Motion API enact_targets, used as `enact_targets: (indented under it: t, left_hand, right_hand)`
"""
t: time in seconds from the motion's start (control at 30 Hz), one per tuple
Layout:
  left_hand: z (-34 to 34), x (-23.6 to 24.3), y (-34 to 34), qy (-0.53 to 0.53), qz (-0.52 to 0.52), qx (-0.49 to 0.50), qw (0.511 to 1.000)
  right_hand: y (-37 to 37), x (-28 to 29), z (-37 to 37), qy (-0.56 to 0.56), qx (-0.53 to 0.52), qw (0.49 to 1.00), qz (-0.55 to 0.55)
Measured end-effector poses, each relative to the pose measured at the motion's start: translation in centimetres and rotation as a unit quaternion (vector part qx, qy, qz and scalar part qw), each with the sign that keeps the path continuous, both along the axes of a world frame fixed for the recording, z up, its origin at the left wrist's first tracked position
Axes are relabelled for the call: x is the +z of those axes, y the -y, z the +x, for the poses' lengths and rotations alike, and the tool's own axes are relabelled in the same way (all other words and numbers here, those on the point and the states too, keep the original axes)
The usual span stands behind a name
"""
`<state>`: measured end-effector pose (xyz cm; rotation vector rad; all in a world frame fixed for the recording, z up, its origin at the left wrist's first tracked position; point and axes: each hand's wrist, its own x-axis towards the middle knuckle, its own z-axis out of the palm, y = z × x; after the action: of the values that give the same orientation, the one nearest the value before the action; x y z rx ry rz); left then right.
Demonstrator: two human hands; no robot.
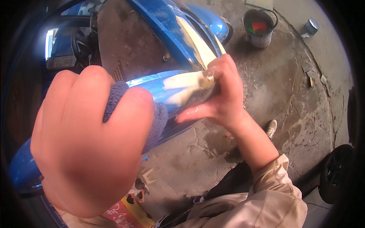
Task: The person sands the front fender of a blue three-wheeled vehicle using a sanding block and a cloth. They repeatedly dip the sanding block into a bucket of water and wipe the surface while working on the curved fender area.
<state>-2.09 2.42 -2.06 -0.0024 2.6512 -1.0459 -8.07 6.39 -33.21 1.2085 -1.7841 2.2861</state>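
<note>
A dark blue towel (157, 123) is bunched in my left hand (91, 140), which is large and close in the view. Its fingers are closed round the cloth, against a blue car body panel (152, 89). Cream filler patches (182, 84) cover part of that panel, with wet-looking grey smears towards its right end. There my right hand (224, 91) grips the panel's end, fingers bent over the top and thumb stretched along the lower side. Whether anything lies under those fingers is hidden. A longer cream strip (195, 41) runs up the adjoining blue bodywork.
A dark bucket (258, 28) with something red and green inside stands on the cracked, stained concrete floor. Beyond it sits a small can (311, 26). A steering wheel (80, 45) shows at the left, a loose wheel (336, 173) at the right. A red-and-yellow box (127, 214) lies below.
</note>
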Motion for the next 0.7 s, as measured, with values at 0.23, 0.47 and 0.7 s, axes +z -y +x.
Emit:
enact_targets:
  t: [0.23,0.47,0.7]
  left_hand:
    - [0.2,-0.1,0.1,-0.010,0.015,0.010,1.000]
    - [0.0,0.0,0.1,0.016,0.019,0.023,0.999]
    - [0.1,0.1,0.0,0.012,-0.005,0.034,0.999]
  right_hand:
    - [0.0,-0.4,-0.6,0.069,-0.037,0.996,-0.042]
    - [-0.1,-1.2,-0.5,0.050,-0.061,0.995,-0.061]
    - [-0.2,-0.8,-0.4,-0.011,-0.028,0.999,-0.036]
